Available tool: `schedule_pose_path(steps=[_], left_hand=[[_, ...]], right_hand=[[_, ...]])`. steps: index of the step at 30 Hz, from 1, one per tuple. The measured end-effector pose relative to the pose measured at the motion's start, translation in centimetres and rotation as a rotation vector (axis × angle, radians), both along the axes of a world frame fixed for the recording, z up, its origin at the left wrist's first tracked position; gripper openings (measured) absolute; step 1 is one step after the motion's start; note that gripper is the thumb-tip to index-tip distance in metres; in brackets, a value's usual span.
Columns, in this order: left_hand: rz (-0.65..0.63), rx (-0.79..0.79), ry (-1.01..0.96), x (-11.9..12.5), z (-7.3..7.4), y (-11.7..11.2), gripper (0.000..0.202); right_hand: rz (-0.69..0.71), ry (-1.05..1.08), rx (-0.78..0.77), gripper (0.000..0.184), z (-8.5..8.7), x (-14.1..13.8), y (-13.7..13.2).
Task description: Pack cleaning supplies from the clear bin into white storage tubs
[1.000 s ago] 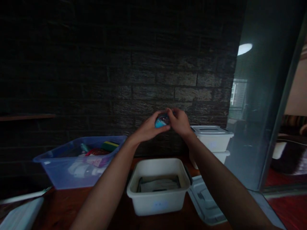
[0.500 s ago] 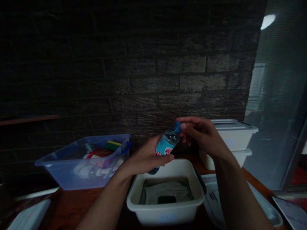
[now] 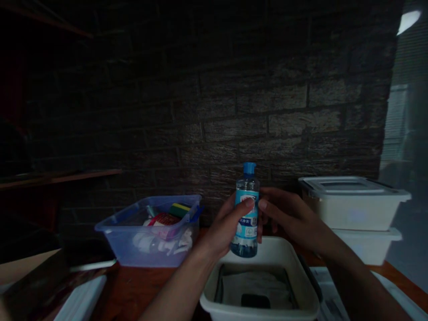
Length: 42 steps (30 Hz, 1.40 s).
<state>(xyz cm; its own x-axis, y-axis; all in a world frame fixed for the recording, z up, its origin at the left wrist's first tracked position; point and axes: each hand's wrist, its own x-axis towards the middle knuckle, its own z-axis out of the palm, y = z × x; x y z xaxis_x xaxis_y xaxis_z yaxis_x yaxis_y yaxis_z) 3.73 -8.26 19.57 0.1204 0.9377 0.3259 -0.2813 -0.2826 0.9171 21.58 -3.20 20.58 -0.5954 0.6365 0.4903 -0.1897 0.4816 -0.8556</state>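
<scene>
A clear plastic bottle [image 3: 246, 225] with a blue cap and a light-blue label stands almost upright above a cream-white bin [image 3: 267, 256]. My left hand [image 3: 227, 223] is closed around the bottle's body, its thumb across the front of the label. At the bottle's right edge, my right hand [image 3: 284, 211] has its bent thumb and forefinger in a pinch. The forefinger's tip is partly hidden at the bottle. Folded grey cloth [image 3: 256, 285] and a small dark rectangular item [image 3: 255, 301] lie inside the bin.
To the left stands a translucent blue tub [image 3: 143, 245] holding a yellow-green sponge [image 3: 179, 209] and several packages. Two lidded white boxes [image 3: 357, 209] are stacked at right. A clear lid [image 3: 327, 285] lies beside the bin. A dark brick wall [image 3: 217, 116] rises behind the wooden table [image 3: 133, 290].
The bottle has gone from tilted to nearly upright, and its label has turned. My right hand has left the cap and come down to the bottle's side. The view has shifted left.
</scene>
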Motion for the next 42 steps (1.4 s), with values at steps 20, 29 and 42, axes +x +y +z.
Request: schedule_pose_path(steps=[20,29,42], left_hand=[[0.223,0.276,0.131,-0.9,0.9,-1.3,0.033],[0.118,0.438,0.229,-1.3,0.5,-1.3,0.035],[0.191,0.556,0.407,-1.1,1.0,-2.6,0.065]], right_hand=[[0.177,-0.197,0.211,0.033,-1.4,-1.2,-0.9],[0.130,-0.193,0.267,0.029,-1.7,-0.7,-0.6],[0.125,-0.144,0.397,0.035,-0.2,0.0,-1.3]])
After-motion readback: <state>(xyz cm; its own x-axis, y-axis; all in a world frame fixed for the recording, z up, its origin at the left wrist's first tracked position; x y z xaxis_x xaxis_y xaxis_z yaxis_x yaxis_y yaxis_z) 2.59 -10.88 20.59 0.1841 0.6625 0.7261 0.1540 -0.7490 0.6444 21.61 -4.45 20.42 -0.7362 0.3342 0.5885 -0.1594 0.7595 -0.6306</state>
